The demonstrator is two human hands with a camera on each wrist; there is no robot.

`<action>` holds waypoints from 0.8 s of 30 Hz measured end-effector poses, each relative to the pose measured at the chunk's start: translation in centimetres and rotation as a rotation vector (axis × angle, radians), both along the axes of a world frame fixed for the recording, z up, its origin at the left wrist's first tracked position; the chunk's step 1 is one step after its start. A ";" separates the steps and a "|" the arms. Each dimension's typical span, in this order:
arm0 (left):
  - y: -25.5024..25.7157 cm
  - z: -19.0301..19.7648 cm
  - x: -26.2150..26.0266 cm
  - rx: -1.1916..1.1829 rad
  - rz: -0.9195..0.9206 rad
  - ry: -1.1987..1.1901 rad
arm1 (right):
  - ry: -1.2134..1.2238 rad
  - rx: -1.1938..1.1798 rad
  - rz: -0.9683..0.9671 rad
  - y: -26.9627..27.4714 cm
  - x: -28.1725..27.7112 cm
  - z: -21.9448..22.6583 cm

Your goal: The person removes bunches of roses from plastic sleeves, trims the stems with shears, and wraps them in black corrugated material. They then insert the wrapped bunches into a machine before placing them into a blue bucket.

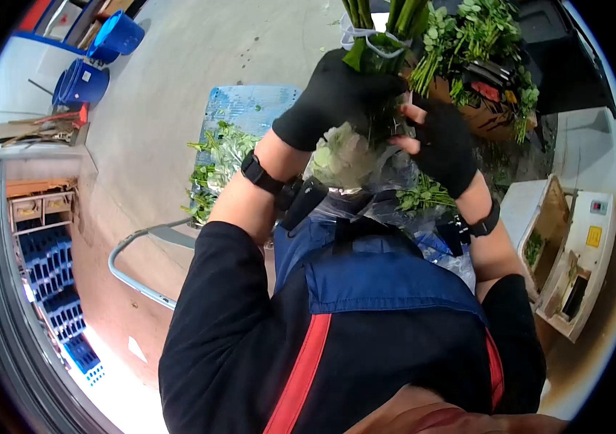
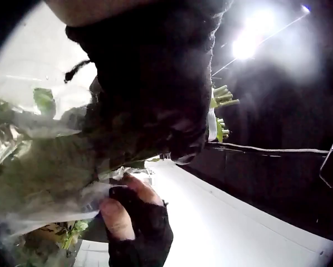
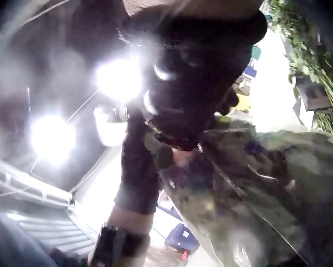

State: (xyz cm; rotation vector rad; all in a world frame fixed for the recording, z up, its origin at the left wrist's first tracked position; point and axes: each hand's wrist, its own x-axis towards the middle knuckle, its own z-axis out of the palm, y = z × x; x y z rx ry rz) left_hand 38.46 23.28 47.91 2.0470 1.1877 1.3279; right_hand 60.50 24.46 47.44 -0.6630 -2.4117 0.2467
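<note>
A bouquet (image 1: 343, 158) of pale blooms hangs heads-down in a clear plastic sleeve (image 1: 389, 168), its green stems (image 1: 403, 18) pointing away from the body. White string (image 1: 380, 45) goes round the stems. My left hand (image 1: 346, 98), in a black glove, grips the bouquet just below the string. My right hand (image 1: 444, 145), in a black glove with bare fingertips, pinches the sleeve at the bouquet's other side. In the left wrist view the right hand's thumb and finger (image 2: 117, 218) are curled at the sleeve's edge.
More wrapped flowers (image 1: 225, 155) lie on a blue table (image 1: 246, 105) at left. A heap of cut greenery (image 1: 478, 32) tops a cardboard box (image 1: 492, 119) at upper right. A white machine (image 1: 576, 253) stands at right. Blue buckets (image 1: 83, 81) are by the far-left wall.
</note>
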 end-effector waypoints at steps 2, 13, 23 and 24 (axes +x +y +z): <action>-0.4 2.3 1.4 -0.295 -0.029 -0.240 | -0.116 0.105 0.010 -0.2 0.0 1.5; 3.0 0.1 1.4 -0.168 -0.186 -0.340 | -0.017 -0.053 0.062 2.0 1.5 -0.1; 3.1 0.6 -7.8 0.364 0.339 0.173 | -0.490 -0.316 -0.072 -7.1 11.7 -10.3; 3.1 0.4 -7.8 0.138 0.264 -0.175 | -0.478 -0.356 -0.084 -7.5 11.9 -10.6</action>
